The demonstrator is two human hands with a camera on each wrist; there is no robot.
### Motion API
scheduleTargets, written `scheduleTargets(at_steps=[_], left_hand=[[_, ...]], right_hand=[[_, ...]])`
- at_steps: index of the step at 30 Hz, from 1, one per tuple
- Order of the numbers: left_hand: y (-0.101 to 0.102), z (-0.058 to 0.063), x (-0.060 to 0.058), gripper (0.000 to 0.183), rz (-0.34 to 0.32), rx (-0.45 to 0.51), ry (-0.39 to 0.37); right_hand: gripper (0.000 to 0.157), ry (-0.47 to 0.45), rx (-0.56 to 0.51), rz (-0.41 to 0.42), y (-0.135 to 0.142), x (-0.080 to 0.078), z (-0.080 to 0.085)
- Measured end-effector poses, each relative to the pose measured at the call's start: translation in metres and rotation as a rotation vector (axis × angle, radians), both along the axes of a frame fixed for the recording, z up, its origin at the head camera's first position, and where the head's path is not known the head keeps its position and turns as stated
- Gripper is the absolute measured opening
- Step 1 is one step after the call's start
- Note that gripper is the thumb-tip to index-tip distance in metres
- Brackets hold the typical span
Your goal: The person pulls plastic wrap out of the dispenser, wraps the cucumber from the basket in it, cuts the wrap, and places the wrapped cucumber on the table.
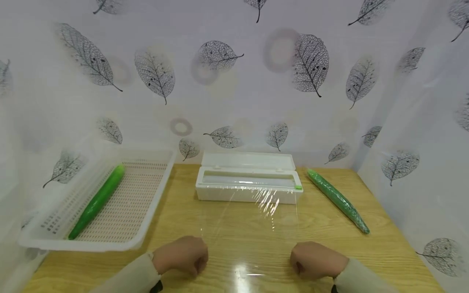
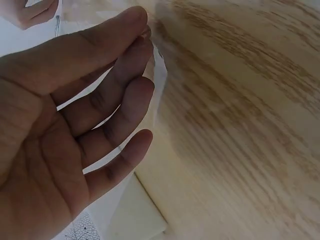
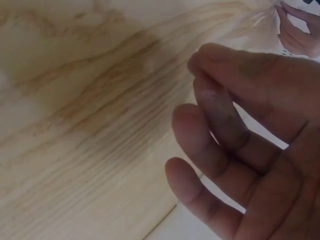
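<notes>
A sheet of clear cling film (image 1: 269,205) stretches from a white cling film dispenser box (image 1: 227,194) towards me over the table. At its near left corner my left hand (image 1: 185,254) pinches the film between thumb and forefinger, the other fingers loosely bent in the left wrist view. My right hand (image 1: 316,260) pinches the near right corner the same way; its thumb (image 3: 225,57) meets the forefinger in the right wrist view. The box lid (image 1: 249,160) stands raised, and a roll (image 1: 249,180) shows inside. A green slider (image 1: 298,187) sits at the box's front right.
A white perforated basket (image 1: 154,211) on the left holds a bare cucumber (image 1: 99,201). Right of the box lies a cucumber wrapped in film (image 1: 338,199). A leaf-print curtain (image 1: 234,93) hangs behind and at both sides of the wooden table (image 1: 388,244).
</notes>
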State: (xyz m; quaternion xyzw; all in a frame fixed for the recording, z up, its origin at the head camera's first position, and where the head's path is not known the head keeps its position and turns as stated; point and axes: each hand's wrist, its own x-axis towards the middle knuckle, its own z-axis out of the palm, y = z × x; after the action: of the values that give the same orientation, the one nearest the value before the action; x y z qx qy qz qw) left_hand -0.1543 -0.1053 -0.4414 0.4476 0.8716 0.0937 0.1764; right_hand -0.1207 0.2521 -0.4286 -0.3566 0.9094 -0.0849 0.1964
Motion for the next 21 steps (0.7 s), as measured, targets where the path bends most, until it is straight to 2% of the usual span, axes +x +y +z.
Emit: scheduleTargets(at_steps=[4, 10, 16, 21], left_hand=[[0.0009, 0.0005, 0.0009, 0.024, 0.026, -0.007, -0.053], [0.0001, 0.005, -0.0005, 0.018, 0.032, -0.003, -0.026], [0.0007, 0.002, -0.0023, 0.022, 0.088, 0.037, -0.028], [0.0027, -0.0001, -0.0025, 0.028, 0.08, 0.003, -0.006]], right_hand=[[0.023, -0.008, 0.027, -0.016, -0.0009, -0.0015, -0.0023], [0.024, 0.017, -0.016, -0.013, 0.0004, -0.0026, -0.002], [0.011, 0.099, -0.066, -0.051, 0.0006, -0.0046, -0.0041], [0.021, 0.141, -0.027, -0.028, 0.0015, -0.0045, -0.0073]])
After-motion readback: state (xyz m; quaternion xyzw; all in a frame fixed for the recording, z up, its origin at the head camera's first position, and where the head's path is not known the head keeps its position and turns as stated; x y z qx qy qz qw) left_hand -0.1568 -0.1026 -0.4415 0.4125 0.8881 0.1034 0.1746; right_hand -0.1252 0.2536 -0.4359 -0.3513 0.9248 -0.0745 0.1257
